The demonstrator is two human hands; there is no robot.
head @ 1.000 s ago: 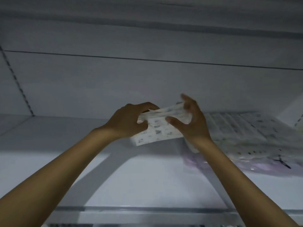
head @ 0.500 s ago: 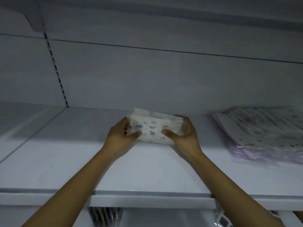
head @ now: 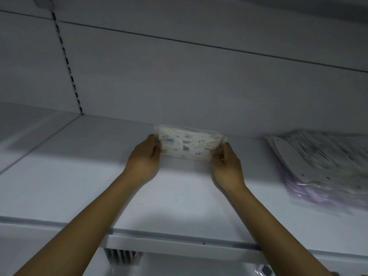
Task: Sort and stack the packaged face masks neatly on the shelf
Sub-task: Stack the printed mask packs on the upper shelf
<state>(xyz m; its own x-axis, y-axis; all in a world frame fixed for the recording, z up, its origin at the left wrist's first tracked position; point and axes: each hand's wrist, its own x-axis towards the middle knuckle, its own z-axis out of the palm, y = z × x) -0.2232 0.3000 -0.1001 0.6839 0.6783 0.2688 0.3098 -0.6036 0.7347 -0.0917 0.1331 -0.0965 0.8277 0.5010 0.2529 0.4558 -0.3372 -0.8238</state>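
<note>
A dim white shelf (head: pixel 79 186) runs across the scene under a plain grey back panel (head: pixel 179 86), with a slotted upright strip (head: pixel 67 62) at the far left. At the far middle of the shelf, close against the back panel, a pack of face masks (head: pixel 189 145) printed with small blue and grey figures is held nearly upright, the left hand (head: pixel 143 162) gripping its left end and the right hand (head: pixel 227 166) pinching its right end. Well apart to the right, a blurred loose pile of mask packs (head: pixel 318 156) lies flat on the shelf.

cream printed mask packet (head: pixel 190 145) stands near upright, far back on the shelf (head: pixel 79 186) — pile of packets (head: pixel 322 160) lies well right.
</note>
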